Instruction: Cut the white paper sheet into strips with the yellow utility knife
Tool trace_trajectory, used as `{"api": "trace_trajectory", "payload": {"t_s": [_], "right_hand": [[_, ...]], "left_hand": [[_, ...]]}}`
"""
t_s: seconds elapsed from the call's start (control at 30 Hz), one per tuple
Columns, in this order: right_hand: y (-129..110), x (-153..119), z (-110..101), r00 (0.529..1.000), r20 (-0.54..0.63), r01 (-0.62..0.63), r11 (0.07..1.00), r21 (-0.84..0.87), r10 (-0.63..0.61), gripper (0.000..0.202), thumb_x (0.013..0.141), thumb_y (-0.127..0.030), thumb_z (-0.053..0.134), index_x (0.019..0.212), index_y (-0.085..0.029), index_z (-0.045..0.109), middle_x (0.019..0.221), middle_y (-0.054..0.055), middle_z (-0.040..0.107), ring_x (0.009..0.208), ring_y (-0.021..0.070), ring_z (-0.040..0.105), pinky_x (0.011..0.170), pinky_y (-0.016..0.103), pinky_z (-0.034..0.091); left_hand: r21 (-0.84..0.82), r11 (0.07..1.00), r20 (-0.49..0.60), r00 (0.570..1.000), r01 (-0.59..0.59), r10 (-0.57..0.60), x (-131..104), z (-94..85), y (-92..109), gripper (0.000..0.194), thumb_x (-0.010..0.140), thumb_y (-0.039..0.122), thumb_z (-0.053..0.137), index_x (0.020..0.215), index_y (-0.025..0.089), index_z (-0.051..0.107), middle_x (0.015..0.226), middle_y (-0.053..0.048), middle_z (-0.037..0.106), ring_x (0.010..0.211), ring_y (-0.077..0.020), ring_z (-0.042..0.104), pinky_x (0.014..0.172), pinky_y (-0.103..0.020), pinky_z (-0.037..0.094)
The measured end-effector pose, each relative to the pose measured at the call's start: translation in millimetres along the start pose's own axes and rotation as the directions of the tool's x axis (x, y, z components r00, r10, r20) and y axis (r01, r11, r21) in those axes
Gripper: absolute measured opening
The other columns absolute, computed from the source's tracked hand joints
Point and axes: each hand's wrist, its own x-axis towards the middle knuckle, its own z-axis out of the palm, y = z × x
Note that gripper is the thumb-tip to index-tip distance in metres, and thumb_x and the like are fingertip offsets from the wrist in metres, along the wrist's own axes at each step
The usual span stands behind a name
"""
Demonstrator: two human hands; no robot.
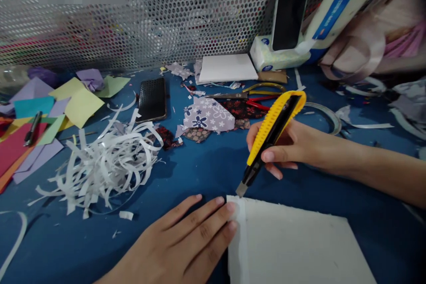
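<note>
In the head view, the right hand (282,146) has its fingers closed around a yellow-and-black utility knife (271,135), which tilts down to the left so that its blade tip sits just at the far left corner of a white foam sheet (299,244) lying flat on the blue tabletop (206,173) at the lower middle of the picture. A narrow strip along the sheet's left edge looks partly separated from the rest. The left hand (186,244) lies palm down with its fingers (229,207) stretched out flat and together, gripping nothing; the fingertips press on the left edge of the foam sheet, just beside the blade. To the left of the hands, well apart from the sheet, sits a loose heap of white paper strips (106,159). Farther left lie overlapping coloured paper sheets (49,111) with a pen (32,128) resting on them. Behind the heap a dark smartphone (152,99) lies flat, and near it are scraps of floral patterned paper (208,115). Scissors with yellow and red handles (256,95) lie just behind the knife. At the back, a white pad (228,68) lies flat, and a second phone (290,9) leans upright against the perforated metal screen (166,13), standing on a tissue pack (273,57).
</note>
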Motion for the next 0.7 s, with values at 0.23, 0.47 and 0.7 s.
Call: {"api": "trace_trajectory", "payload": {"t_s": [0.23,0.47,0.7], "right_hand": [[-3.8,1.0,6.6,0.995,-0.057,-0.08,0.995,-0.063,0.076,0.036,0.082,-0.046,0.081,0.085,-0.012,0.069,0.058,0.001,0.069,0.041,0.0051,0.039,0.037,0.018,0.026],[-6.7,0.2,5.9,0.995,-0.048,-0.093,0.993,-0.077,0.089,0.035,0.083,-0.046,0.079,0.085,-0.012,0.07,0.058,0.001,0.069,0.042,0.0054,0.04,0.038,0.02,0.025],[-6.6,-0.9,9.2,0.995,-0.074,-0.077,0.995,-0.055,0.073,0.032,0.084,-0.043,0.079,0.084,-0.013,0.069,0.058,0.001,0.069,0.043,0.0057,0.043,0.039,0.019,0.028]], "left_hand": [[0.009,1.0,0.045,0.999,-0.008,0.007,8.9,-14.1,-0.7,0.043,0.112,0.038,0.037,0.141,0.016,0.06,0.149,-0.002,0.059,0.141,-0.0142,0.052,0.129,-0.032,0.017],[0.006,1.0,0.029,1.0,-0.01,0.009,8.3,-12.1,-0.8,0.043,0.111,0.039,0.042,0.141,0.014,0.06,0.15,-0.003,0.057,0.141,-0.0159,0.052,0.127,-0.033,0.025],[-0.003,1.0,0.012,1.0,0.009,-0.009,4.8,-8.8,2.9,0.044,0.111,0.039,0.041,0.144,0.014,0.057,0.152,-0.003,0.056,0.142,-0.0163,0.051,0.128,-0.034,0.023]]}}
